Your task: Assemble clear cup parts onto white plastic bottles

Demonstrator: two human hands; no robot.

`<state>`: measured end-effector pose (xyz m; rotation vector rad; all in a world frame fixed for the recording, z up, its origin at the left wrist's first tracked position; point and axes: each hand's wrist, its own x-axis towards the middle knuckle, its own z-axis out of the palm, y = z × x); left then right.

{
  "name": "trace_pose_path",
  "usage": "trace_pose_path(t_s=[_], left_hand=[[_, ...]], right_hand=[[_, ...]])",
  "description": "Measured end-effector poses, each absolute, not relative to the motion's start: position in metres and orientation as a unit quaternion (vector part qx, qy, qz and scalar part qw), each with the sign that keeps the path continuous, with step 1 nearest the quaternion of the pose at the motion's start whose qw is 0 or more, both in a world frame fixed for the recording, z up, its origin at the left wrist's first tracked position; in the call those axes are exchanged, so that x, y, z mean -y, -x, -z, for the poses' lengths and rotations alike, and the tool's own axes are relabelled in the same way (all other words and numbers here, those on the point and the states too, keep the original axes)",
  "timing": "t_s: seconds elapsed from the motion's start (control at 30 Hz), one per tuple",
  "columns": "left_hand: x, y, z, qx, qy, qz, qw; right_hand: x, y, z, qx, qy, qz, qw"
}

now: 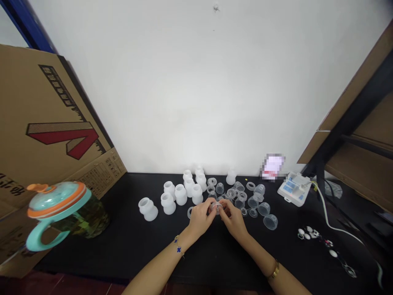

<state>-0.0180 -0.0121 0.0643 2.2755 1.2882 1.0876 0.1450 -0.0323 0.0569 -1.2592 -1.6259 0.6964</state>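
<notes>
At the far left leans a cardboard box (pixel 43 94), with a teal-lidded jug (pixel 86 219) in front of it. Next along the black table (pixel 123 241) stand the white containers (pixel 180 195) in a loose cluster, and 1 clear ring (pixel 189 212) lies just left of the left hand (pixel 199 216). The left forearm rises from the bottom edge and slants up to the right, a bracelet with blue charms (pixel 178 249) at the wrist. This hand is back-up, fingers curled inward, its grip narrow on the near side of a clear round piece (pixel 217 207). That piece sits between the 2 hands, just above the table's middle. The right hand (pixel 235 220) mirrors the pose, its forearm slanting up to the left, thumb and fingers pinching the same piece; a gold bracelet (pixel 274 269) circles the arm. Beyond it, clear cups (pixel 270 222) and rings lie scattered, then a white power strip (pixel 293 190) and a beaded strand (pixel 333 254).
</notes>
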Motion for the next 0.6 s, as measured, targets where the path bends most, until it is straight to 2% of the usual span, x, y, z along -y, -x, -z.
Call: trace_pose_path(t_s=[0.6], left_hand=[[0.0154, 0.0171, -0.0687, -0.442, -0.797, -0.382, 0.154]], right_hand=[[0.0317, -0.1453, -0.0569, 0.654, 0.518, -0.284, 0.473]])
